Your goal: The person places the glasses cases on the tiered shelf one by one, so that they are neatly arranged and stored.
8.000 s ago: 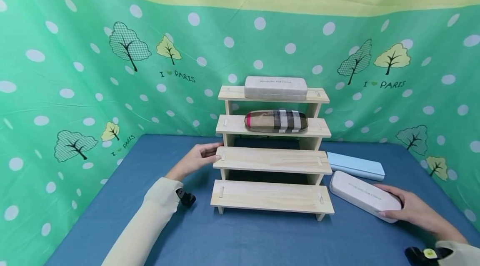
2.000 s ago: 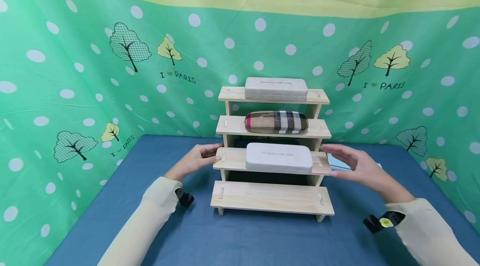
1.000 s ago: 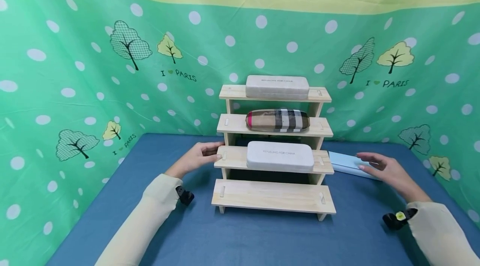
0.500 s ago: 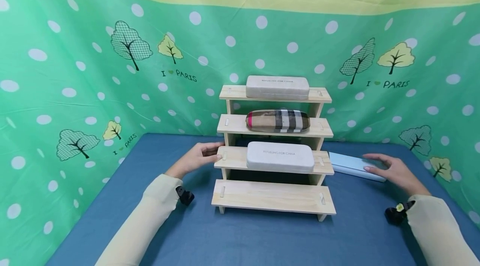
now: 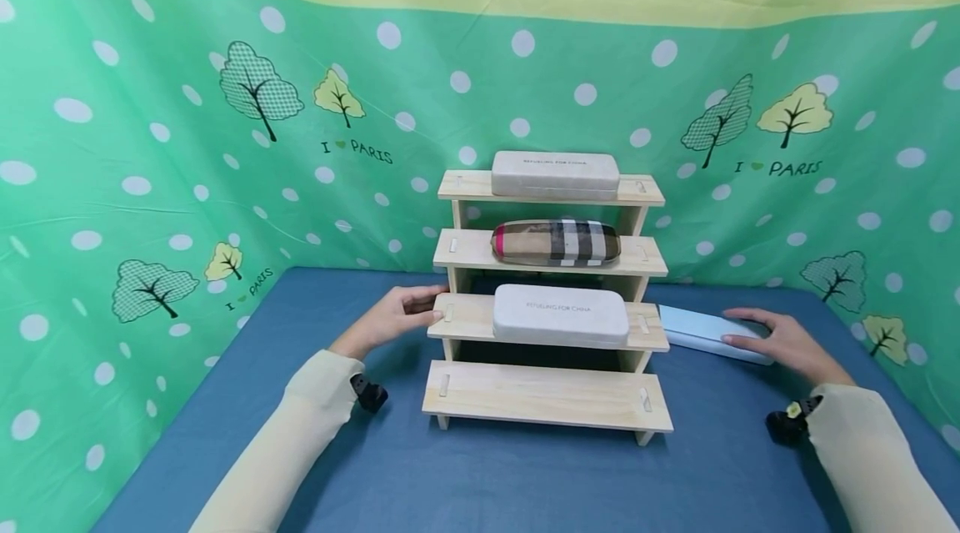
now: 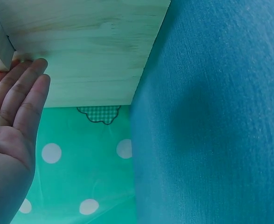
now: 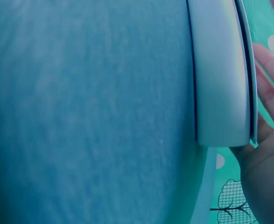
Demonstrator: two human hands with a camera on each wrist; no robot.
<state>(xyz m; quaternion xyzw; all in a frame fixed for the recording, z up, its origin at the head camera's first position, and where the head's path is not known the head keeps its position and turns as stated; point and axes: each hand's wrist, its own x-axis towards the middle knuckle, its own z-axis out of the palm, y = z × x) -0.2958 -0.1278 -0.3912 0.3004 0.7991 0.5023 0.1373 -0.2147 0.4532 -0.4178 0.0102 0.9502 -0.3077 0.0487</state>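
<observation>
My left hand (image 5: pixel 390 320) holds the left end of the third board down on the stepped wooden shelf (image 5: pixel 547 395). Its thumb lies at the board's end, and in the left wrist view its fingers (image 6: pixel 22 95) reach along the side panel. Over the right end of a flat light blue case (image 5: pixel 697 329) hovers my right hand (image 5: pixel 787 341), with fingers and thumb spread. Close up, the right wrist view shows the case (image 7: pixel 221 74) with a thin lid edge; the fingers (image 7: pixel 270 100) lie along that lid, while the thumb stands apart from it.
On the top board sits a white lettered case (image 5: pixel 555 174); a plaid pouch (image 5: pixel 555 243) lies one board lower. Another white lettered case (image 5: pixel 561 316) rests on the third board. Blue cloth (image 5: pixel 480 483) covers the table, and a green dotted curtain (image 5: pixel 420 141) hangs behind.
The second white case has gone from the table at right onto the third board. Since then my right hand has moved right to the light blue case. My left hand has stayed put.
</observation>
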